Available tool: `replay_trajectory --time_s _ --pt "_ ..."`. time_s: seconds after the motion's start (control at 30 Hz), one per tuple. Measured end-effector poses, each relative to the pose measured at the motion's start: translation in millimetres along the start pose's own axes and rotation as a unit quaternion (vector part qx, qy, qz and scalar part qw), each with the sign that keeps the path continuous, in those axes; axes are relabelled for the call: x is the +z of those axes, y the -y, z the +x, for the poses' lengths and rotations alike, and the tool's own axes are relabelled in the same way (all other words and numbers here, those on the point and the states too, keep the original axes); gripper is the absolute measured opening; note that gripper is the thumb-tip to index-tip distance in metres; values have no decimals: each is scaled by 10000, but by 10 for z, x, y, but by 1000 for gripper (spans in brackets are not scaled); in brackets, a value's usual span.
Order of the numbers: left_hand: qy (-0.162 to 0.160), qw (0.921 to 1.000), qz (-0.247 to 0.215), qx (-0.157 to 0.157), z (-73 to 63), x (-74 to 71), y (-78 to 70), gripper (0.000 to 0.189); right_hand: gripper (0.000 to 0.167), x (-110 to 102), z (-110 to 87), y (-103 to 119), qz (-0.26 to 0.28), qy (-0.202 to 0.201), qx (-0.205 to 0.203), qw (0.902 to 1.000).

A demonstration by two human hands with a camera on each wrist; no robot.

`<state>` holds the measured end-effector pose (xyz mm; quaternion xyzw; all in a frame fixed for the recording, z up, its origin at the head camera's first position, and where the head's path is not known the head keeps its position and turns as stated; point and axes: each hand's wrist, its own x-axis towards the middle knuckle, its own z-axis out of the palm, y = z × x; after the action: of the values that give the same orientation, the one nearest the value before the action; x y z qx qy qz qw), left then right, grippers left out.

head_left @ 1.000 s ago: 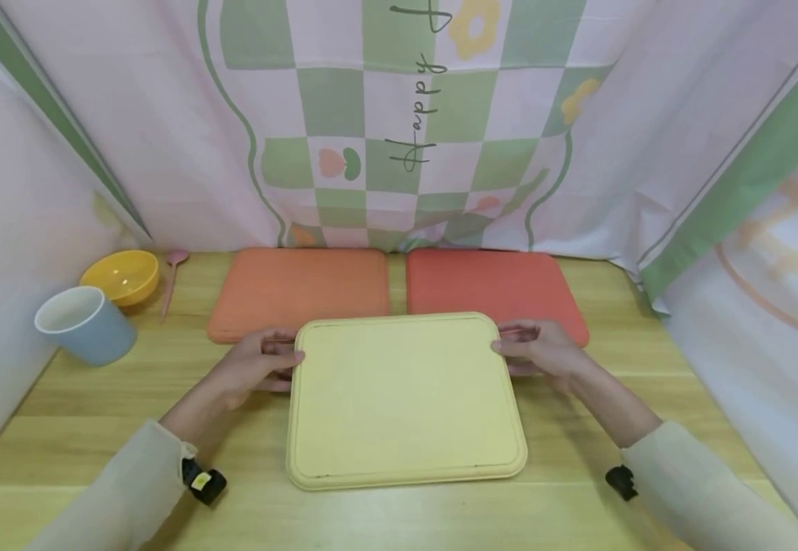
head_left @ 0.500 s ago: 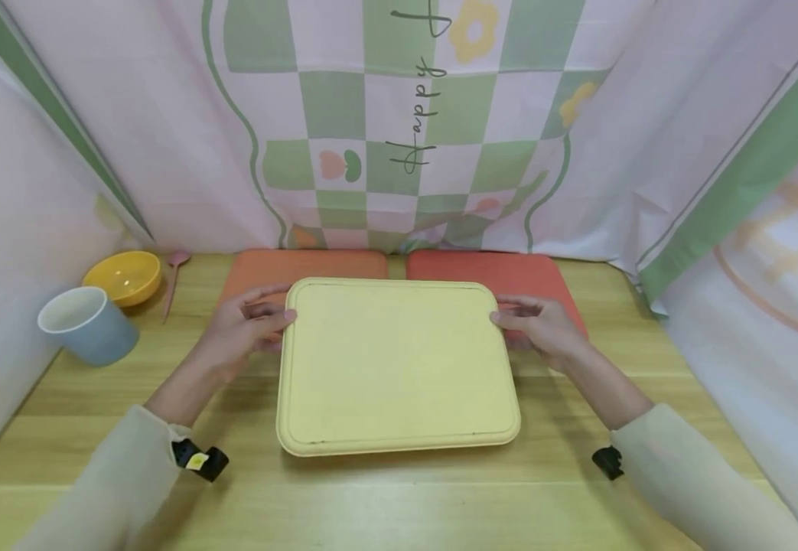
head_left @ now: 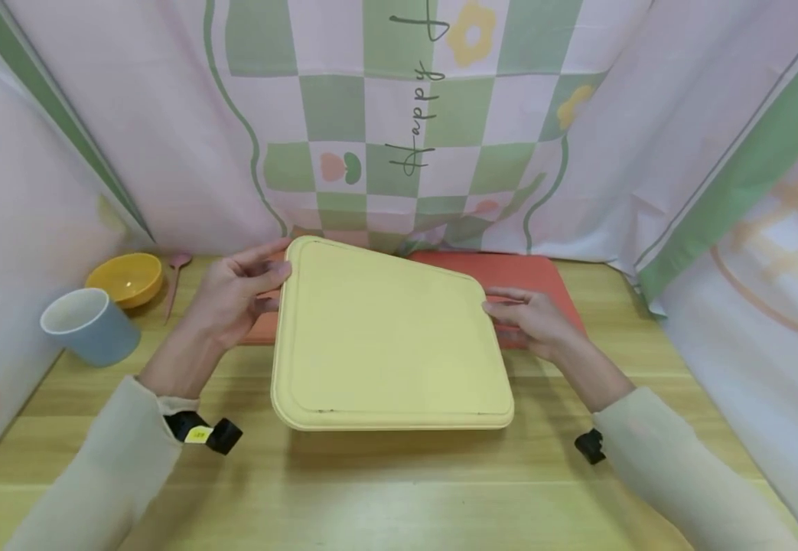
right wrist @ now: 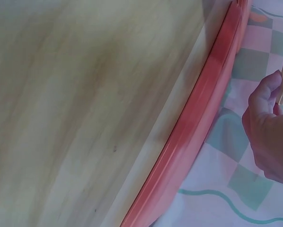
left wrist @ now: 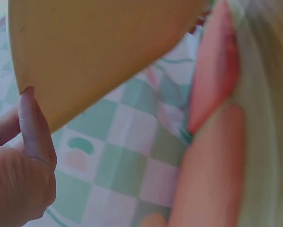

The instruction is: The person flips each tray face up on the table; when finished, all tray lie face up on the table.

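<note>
A flat yellow board (head_left: 392, 337) with rounded corners and a groove along its edge is held above the table, left side higher than the right. My left hand (head_left: 233, 291) pinches its upper left edge, thumb on the upper face and fingers behind. At the upper right edge, my right hand (head_left: 532, 325) grips it the same way. Behind it lie an orange board (head_left: 255, 335), largely covered in the head view, and a red board (head_left: 519, 275), partly covered. In the left wrist view the yellow board (left wrist: 99, 42) slants across the top.
At the left of the wooden table (head_left: 385, 497) stand a blue cup (head_left: 99, 329) and a yellow bowl (head_left: 126, 279). Beside the bowl lies a pink spoon (head_left: 174, 279). A checkered cloth (head_left: 399, 115) hangs along the back, with white cloth at both sides.
Both hands have lifted the yellow board up and toward the back. Its left side has risen higher than its right, and it now overlaps more of the orange board.
</note>
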<state>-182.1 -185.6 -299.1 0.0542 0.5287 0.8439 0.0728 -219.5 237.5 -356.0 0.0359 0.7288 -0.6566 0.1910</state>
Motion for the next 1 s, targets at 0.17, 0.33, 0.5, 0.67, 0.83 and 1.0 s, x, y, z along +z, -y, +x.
replay_trajectory --time_s 0.17,0.33,0.5,0.67,0.83,1.0 --pt "-86 9988 -392 279 54 191 -137 30 65 32 62 -7 228 166 43 9996" --pt "-171 9967 -589 533 106 400 -237 36 65 80 110 -11 648 441 97 9969" --pt "-159 9944 -683 787 133 620 -314 43 65 102 143 -15 946 558 99 9939" --pt "-171 9930 -664 961 129 818 -388 44 64 103 154 -20 875 657 -12 9940" --pt "-223 9918 -698 1047 135 946 -450 44 59 128 121 32 232 385 -470 9979" --pt "-321 9910 -650 1129 144 997 -469 42 52 220 -20 242 -1009 -244 -1427 9843"
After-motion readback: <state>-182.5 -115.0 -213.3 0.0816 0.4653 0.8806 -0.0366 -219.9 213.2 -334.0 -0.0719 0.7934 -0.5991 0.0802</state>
